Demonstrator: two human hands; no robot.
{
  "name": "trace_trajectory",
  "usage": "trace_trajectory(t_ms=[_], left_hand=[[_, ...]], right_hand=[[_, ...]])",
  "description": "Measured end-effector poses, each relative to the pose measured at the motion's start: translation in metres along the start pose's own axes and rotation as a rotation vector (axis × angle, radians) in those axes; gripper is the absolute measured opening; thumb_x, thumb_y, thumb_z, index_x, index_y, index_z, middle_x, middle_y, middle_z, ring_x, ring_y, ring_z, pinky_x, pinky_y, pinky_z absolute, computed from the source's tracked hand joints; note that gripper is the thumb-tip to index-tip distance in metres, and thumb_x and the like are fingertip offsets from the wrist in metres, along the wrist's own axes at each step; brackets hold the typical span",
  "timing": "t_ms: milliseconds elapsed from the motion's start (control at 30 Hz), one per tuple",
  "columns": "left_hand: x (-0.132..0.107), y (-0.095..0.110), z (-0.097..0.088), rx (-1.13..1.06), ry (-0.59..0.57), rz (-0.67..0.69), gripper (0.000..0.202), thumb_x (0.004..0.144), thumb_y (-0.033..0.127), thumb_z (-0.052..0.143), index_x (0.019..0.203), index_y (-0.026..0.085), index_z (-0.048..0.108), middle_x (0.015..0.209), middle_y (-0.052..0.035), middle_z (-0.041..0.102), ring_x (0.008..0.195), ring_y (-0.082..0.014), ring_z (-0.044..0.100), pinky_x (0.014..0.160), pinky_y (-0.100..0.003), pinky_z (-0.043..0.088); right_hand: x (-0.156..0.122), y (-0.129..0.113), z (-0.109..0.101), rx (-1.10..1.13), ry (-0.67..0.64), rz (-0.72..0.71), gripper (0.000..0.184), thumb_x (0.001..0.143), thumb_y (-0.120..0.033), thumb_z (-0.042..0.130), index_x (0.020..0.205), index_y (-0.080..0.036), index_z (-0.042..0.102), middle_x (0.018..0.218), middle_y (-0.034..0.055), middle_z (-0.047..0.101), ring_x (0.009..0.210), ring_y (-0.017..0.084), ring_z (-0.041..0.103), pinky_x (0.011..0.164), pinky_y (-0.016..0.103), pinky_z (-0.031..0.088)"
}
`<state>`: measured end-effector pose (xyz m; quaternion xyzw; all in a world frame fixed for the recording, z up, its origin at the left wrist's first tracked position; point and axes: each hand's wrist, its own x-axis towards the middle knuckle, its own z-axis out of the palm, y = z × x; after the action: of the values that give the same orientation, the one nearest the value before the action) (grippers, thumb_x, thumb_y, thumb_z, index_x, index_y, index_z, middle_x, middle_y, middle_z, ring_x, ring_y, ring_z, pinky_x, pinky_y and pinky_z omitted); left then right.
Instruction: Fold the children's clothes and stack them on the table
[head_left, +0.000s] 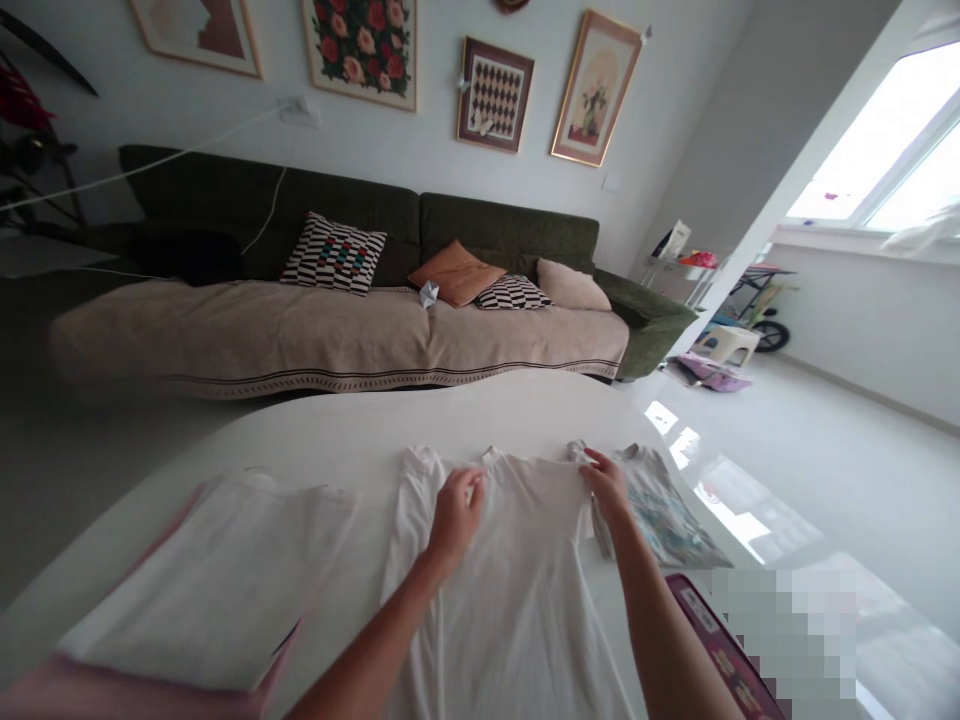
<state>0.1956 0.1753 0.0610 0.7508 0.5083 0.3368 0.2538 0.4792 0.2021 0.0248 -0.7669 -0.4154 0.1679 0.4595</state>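
A white T-shirt [517,590] lies spread out on the white table, its neckline toward the sofa. Over its upper part, just below the neckline, my left hand [454,518] is closed with curled fingers; whether cloth is pinched in them is hidden. My right hand [609,488] grips the shirt's right shoulder edge, thumb and fingers together on bunched fabric. Beside that hand, a grey shirt with a bluish print [664,510] lies on the table. To the left rests a folded white garment [217,580] on top of a pink cloth [142,690].
The rounded white table [360,425] stands before a green sofa [510,225] with a beige cover and several cushions. A dark red, flat-edged object [716,640] sits at the table's right, partly blurred out. Framed pictures hang on the wall; a white stool [731,345] stands at right.
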Motion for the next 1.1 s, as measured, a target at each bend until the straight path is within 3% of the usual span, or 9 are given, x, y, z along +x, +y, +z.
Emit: trace_trajectory(t_ms=[67,167,267,400,600,733,833,967,1100], left_hand=[[0.058,-0.003,0.019,0.015,-0.049,0.0,0.027,0.087,0.017,0.041,0.108,0.013,0.057,0.109,-0.0105,0.06,0.101,-0.0158,0.056,0.089,-0.029,0.044],[0.108,-0.02,0.043,0.057,-0.186,0.024,0.023,0.084,0.024,0.052,0.104,0.014,0.057,0.11,-0.0083,0.059,0.102,-0.0186,0.055,0.09,-0.04,0.043],[0.128,-0.038,0.053,0.098,-0.332,0.033,0.026,0.084,0.032,0.053,0.104,0.016,0.056,0.11,-0.0055,0.057,0.097,-0.0188,0.056,0.083,-0.041,0.047],[0.144,-0.053,0.049,0.134,-0.462,0.006,0.026,0.084,0.034,0.052,0.102,0.015,0.057,0.104,-0.004,0.059,0.089,-0.0174,0.058,0.078,-0.037,0.049],[0.155,-0.06,0.054,0.167,-0.456,-0.056,0.028,0.084,0.034,0.052,0.104,0.015,0.055,0.104,-0.0047,0.059,0.088,-0.0169,0.058,0.076,-0.037,0.05],[0.142,-0.048,0.064,0.185,-0.304,-0.06,0.025,0.084,0.032,0.052,0.103,0.016,0.056,0.106,-0.0053,0.058,0.091,-0.0169,0.057,0.079,-0.039,0.048],[0.116,-0.036,0.055,0.172,-0.133,-0.004,0.023,0.084,0.026,0.052,0.105,0.017,0.056,0.108,-0.0067,0.058,0.1,-0.0189,0.053,0.089,-0.04,0.044],[0.051,-0.034,0.022,0.128,0.045,0.076,0.028,0.084,0.021,0.046,0.111,0.018,0.054,0.11,-0.0069,0.057,0.107,-0.0175,0.049,0.097,-0.034,0.039],[-0.023,-0.053,-0.004,0.11,0.045,0.16,0.032,0.086,0.027,0.042,0.116,0.021,0.053,0.116,-0.0067,0.055,0.112,-0.0192,0.047,0.1,-0.037,0.038]], right_hand=[[0.002,-0.002,-0.013,-0.068,-0.018,-0.015,0.045,0.06,-0.025,0.051,0.099,-0.008,0.064,0.053,-0.0012,0.058,0.051,0.014,0.053,0.053,0.026,0.04],[0.002,-0.007,-0.027,-0.181,-0.015,-0.043,0.035,0.058,-0.027,0.051,0.083,-0.011,0.069,0.059,0.0021,0.062,0.061,0.018,0.057,0.061,0.029,0.041],[0.001,-0.013,-0.033,-0.244,-0.013,-0.077,0.028,0.06,-0.028,0.05,0.077,-0.015,0.068,0.066,0.0045,0.065,0.07,0.02,0.059,0.067,0.031,0.042],[0.003,-0.012,-0.039,-0.268,-0.038,-0.106,0.022,0.062,-0.031,0.05,0.071,-0.016,0.064,0.071,0.0062,0.065,0.071,0.019,0.059,0.07,0.03,0.042],[-0.001,0.008,-0.033,-0.259,-0.011,-0.032,0.034,0.071,-0.035,0.038,0.09,-0.014,0.057,0.068,0.0055,0.062,0.065,0.018,0.057,0.063,0.03,0.041],[-0.011,0.016,-0.019,-0.258,0.024,0.007,0.042,0.073,-0.038,0.036,0.1,-0.012,0.054,0.063,0.0044,0.06,0.063,0.019,0.056,0.061,0.03,0.04],[-0.019,0.018,-0.016,-0.241,-0.016,0.017,0.04,0.069,-0.043,0.045,0.088,-0.011,0.059,0.06,0.004,0.059,0.059,0.018,0.055,0.055,0.027,0.038],[-0.026,0.017,-0.016,-0.253,-0.091,0.004,0.034,0.067,-0.043,0.048,0.072,-0.012,0.061,0.055,0.0025,0.057,0.053,0.017,0.053,0.05,0.025,0.035],[-0.034,0.003,-0.015,-0.317,-0.089,-0.031,0.034,0.073,-0.037,0.04,0.089,-0.012,0.059,0.066,0.0035,0.06,0.061,0.016,0.055,0.054,0.024,0.035]])
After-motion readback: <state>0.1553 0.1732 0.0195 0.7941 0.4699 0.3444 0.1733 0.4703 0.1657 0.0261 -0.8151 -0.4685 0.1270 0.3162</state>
